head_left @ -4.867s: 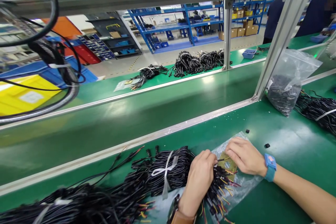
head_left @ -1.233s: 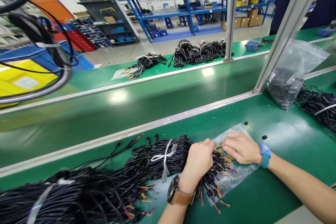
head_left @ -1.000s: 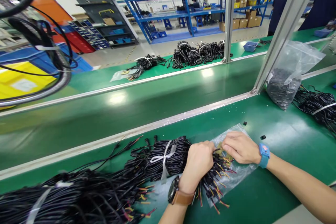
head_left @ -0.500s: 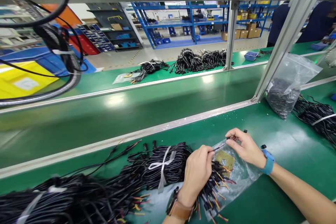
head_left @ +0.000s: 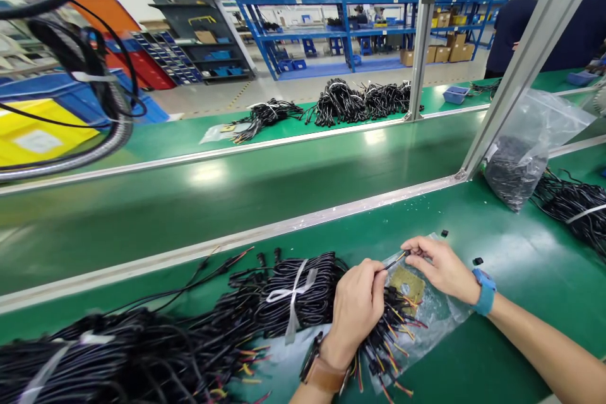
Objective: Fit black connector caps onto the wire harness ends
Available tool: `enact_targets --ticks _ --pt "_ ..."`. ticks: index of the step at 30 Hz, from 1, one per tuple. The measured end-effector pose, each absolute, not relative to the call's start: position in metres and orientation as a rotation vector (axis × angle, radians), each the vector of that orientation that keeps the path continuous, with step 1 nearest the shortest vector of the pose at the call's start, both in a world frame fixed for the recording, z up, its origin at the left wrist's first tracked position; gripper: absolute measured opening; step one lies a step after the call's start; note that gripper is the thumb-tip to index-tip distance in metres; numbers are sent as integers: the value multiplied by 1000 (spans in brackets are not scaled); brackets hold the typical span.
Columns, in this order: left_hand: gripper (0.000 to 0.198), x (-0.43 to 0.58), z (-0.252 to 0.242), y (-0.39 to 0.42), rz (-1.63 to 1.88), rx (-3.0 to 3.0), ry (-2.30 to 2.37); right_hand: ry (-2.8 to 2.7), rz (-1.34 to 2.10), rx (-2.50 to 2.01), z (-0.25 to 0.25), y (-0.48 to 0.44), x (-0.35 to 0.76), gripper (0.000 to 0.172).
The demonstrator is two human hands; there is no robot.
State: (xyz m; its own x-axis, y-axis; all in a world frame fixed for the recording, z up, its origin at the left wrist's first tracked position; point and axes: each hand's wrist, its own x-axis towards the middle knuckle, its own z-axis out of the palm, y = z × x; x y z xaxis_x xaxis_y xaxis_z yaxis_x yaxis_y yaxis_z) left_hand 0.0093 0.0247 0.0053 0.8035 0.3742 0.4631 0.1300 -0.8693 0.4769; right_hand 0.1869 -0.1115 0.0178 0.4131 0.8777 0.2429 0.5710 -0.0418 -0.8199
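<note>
My left hand (head_left: 358,298) pinches a thin black cable (head_left: 392,261) near its end, where fine coloured wires show. At that wire end, my right hand (head_left: 436,263) closes thumb and fingers on a small black connector (head_left: 406,253). Wire and connector appear to meet, though the fingertips partly hide the joint. Under both hands lies a clear plastic bag (head_left: 438,312) with a yellowish card (head_left: 408,287) on or in it. A tied bundle of black cables (head_left: 303,293) rests left of my left hand, and stripped red and yellow wire ends (head_left: 391,344) fan out beside the wrist.
More cable bundles (head_left: 71,366) cover the near left. Two small black pieces (head_left: 478,261) lie right of my right hand. A metal post (head_left: 511,69) and a bag of black parts (head_left: 516,167) stand at the right. A metal rail (head_left: 284,227) borders the green bench.
My right hand has brought the small black connector to the wire end held by my left hand; the gap between them has closed. The camera view has shifted slightly.
</note>
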Motion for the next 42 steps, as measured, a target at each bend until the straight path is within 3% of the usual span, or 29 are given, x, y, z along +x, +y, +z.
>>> enact_targets --ticks 42 --pt "17 11 4 26 780 2673 310 -1518 190 -1709 21 -113 188 16"
